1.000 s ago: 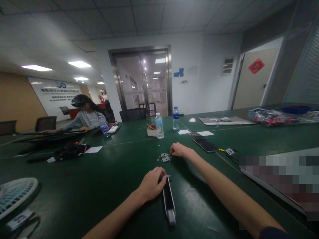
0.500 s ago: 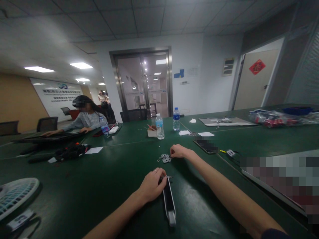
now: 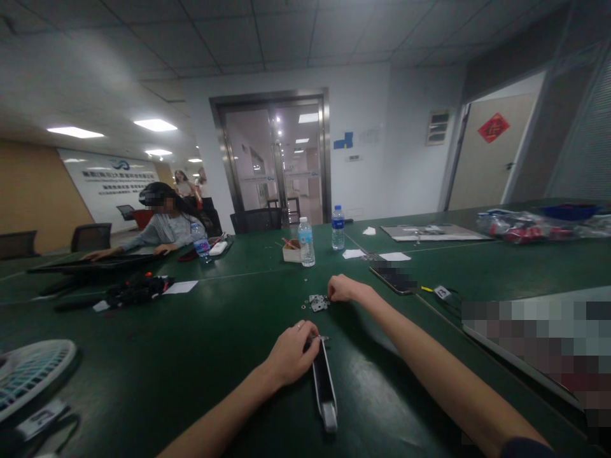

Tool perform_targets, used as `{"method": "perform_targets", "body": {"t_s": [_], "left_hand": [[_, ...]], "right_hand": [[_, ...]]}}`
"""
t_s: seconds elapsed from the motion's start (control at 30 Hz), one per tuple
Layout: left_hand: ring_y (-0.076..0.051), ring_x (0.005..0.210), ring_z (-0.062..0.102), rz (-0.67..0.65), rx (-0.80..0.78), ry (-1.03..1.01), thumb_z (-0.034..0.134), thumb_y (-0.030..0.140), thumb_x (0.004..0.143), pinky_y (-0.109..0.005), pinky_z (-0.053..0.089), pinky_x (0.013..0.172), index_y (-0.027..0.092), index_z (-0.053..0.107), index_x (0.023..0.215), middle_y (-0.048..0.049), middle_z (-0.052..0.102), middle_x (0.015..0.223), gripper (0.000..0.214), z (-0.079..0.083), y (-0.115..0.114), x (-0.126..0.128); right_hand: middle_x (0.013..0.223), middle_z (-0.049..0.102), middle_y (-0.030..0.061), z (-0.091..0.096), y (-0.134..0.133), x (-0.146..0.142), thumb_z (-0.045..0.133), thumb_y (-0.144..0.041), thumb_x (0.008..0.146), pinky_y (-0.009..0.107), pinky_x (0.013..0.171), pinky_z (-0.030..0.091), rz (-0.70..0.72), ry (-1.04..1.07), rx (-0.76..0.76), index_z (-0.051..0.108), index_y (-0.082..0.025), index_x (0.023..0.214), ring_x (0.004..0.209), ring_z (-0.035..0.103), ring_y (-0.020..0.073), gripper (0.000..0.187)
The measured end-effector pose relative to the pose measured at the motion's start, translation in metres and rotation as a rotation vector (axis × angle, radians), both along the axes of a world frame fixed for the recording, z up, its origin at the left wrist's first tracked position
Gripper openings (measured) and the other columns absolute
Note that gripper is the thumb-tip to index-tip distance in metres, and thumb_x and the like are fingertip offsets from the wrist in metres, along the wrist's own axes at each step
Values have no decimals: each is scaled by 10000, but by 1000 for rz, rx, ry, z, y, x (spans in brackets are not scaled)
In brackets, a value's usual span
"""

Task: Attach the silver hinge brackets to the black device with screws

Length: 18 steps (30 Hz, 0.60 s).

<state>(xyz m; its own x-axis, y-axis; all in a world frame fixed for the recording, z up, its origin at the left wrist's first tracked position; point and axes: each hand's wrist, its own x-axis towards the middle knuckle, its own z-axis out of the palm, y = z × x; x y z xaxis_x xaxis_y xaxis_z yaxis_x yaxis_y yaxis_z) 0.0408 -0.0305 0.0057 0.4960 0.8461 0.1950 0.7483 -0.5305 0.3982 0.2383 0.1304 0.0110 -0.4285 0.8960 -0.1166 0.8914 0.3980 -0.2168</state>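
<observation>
My left hand (image 3: 292, 352) is closed around the far end of a long, narrow, trough-shaped piece (image 3: 326, 391) with pale walls and a dark inside. A small thin metal bit sticks out just past those fingertips. Farther off, my right hand (image 3: 344, 289) has its fingers curled together low over the green table. Its fingertips are at the right edge of a cluster of small grey metal parts (image 3: 319, 303). Whatever they pinch is too small and hidden to name. Several tiny rings (image 3: 303, 306) lie left of the cluster.
Beyond my hands stand a water bottle (image 3: 307, 243), a small open box (image 3: 291, 253) and a second bottle (image 3: 338, 229). A phone (image 3: 394, 278) and a laptop-like slab (image 3: 525, 369) lie to the right. At left are a fan (image 3: 35, 375) and a seated person (image 3: 165, 219).
My right hand has shifted very slightly to the right, away from the metal parts. The left hand and the trough-shaped piece stay put. People standing in the background have moved.
</observation>
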Motion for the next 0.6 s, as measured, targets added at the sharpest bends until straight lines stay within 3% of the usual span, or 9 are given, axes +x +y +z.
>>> {"method": "perform_targets", "body": {"t_s": [0.3, 0.6], "left_hand": [[-172, 819, 561, -3, -21, -18, 363, 324, 933, -286, 456, 720, 187, 558, 985, -39, 591, 935, 244, -1, 0, -1], [-175, 803, 554, -4, -30, -23, 348, 338, 934, -295, 450, 721, 180, 552, 980, -48, 589, 933, 262, -1, 2, -1]], "right_hand": [[878, 694, 115, 3, -8, -1, 624, -395, 697, 219, 569, 444, -73, -54, -50, 716, -125, 881, 765, 646, 190, 340], [872, 690, 112, 2, -7, 0, 630, -452, 683, 223, 583, 453, -81, -31, -56, 716, -138, 880, 795, 647, 203, 380]]}}
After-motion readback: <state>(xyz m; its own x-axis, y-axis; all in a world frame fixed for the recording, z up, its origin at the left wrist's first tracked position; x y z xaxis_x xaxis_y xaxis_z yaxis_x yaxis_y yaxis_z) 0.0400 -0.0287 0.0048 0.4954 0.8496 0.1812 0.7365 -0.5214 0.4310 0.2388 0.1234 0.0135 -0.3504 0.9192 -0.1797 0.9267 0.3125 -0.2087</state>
